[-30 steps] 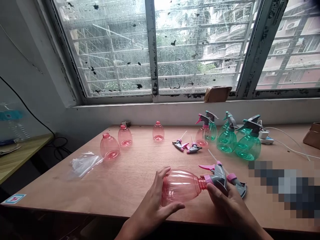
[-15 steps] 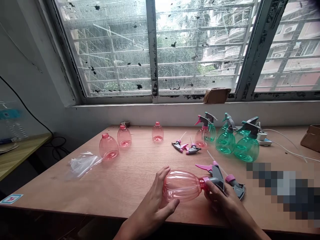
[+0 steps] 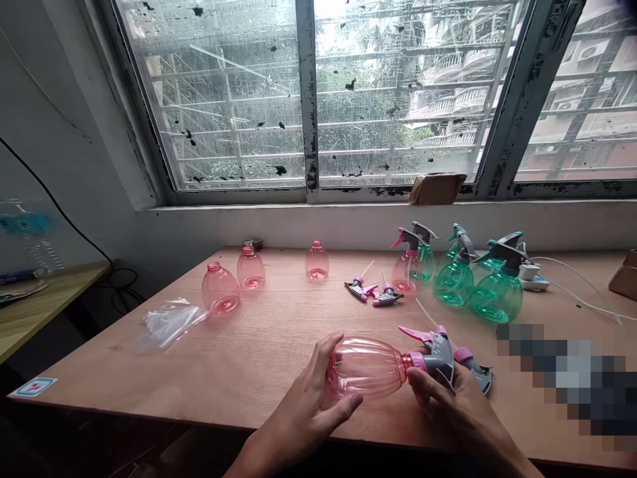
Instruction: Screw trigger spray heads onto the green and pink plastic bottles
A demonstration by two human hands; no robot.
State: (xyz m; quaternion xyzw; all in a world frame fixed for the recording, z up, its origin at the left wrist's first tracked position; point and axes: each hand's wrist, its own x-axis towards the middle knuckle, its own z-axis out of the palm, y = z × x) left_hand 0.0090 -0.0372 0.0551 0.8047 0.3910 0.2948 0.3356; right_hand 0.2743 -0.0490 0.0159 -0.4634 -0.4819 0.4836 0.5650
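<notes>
As hands hold both, a glossy, bulbous bottle meets its sprayer.

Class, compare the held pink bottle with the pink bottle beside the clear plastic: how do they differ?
The held bottle is tipped on its side; the standing bottle beside the clear plastic is upright. The held bottle has a grey-and-pink spray head at its neck; the standing bottle has none. Both are see-through pink.
</notes>
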